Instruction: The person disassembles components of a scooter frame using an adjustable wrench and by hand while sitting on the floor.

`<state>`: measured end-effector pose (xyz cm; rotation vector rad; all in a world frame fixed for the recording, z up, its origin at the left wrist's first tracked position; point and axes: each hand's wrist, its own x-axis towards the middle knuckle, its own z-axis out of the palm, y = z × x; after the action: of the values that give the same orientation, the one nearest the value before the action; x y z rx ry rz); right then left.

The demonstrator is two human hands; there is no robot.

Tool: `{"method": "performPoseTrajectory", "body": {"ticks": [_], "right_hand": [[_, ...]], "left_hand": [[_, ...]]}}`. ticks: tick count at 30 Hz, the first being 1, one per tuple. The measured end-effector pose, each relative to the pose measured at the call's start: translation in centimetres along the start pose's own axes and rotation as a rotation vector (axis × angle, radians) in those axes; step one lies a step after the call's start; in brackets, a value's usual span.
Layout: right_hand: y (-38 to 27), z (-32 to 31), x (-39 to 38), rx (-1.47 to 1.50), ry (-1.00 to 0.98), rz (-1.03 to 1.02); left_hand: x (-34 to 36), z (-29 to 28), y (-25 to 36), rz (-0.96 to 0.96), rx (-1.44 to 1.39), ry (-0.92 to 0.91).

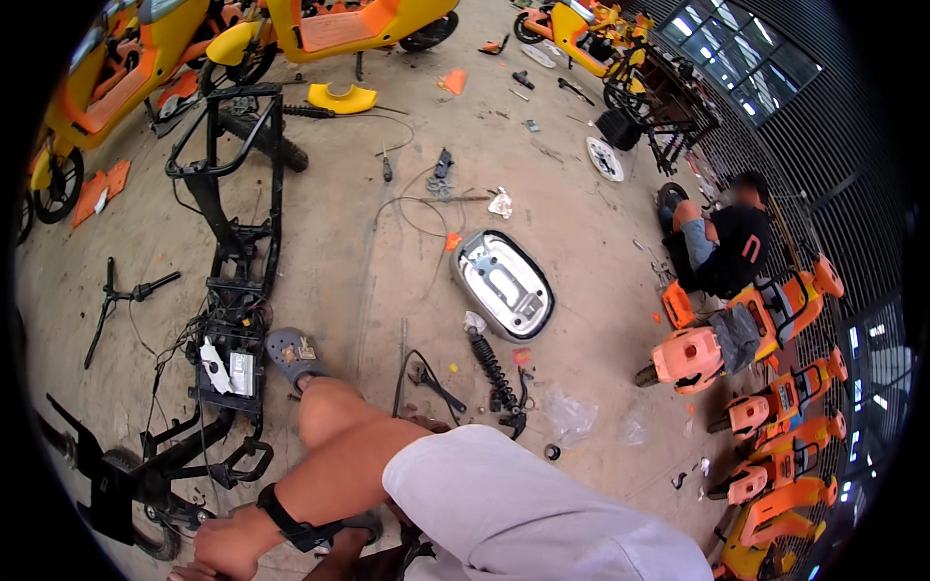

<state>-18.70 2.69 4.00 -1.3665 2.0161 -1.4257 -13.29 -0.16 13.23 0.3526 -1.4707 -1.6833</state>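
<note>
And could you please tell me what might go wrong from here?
Loose wires on the black frame could snag on the wrist strap. The shock absorber lies on the floor, so someone might trip on it. The oval shell lies there too and might get kicked or scratched.

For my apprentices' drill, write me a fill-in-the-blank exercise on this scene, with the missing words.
1. A hand shows in the picture's ____ left area.
2. In the picture, the black frame is to the ____ of the shock absorber.
3. The co-worker wears a ____ top.
Missing words: lower; left; black
</note>
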Motion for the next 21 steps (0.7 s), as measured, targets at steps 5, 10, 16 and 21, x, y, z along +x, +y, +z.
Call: {"method": "performPoseTrajectory", "body": {"ticks": [5,10,16,21], "right_hand": [[-1.9,-0.1,-0.8,0.022,0.069,-0.005],[-1.1,1.9,0.7,-0.045,0.143,-0.067],[-3.7,-1.6,0.2,-0.128,0.134,-0.084],[-3.1,-4.3,0.0,-0.193,0.213,-0.219]], "left_hand": [[0.5,-1.6,-0.2,0.046,0.041,-0.009],[0.0,-1.1,0.3,0.110,0.024,-0.019],[-0.1,-1.2,0.4,0.250,-0.035,0.015],[0.1,-4.6,-1.1,0.281,-0.136,-0.155]]}}
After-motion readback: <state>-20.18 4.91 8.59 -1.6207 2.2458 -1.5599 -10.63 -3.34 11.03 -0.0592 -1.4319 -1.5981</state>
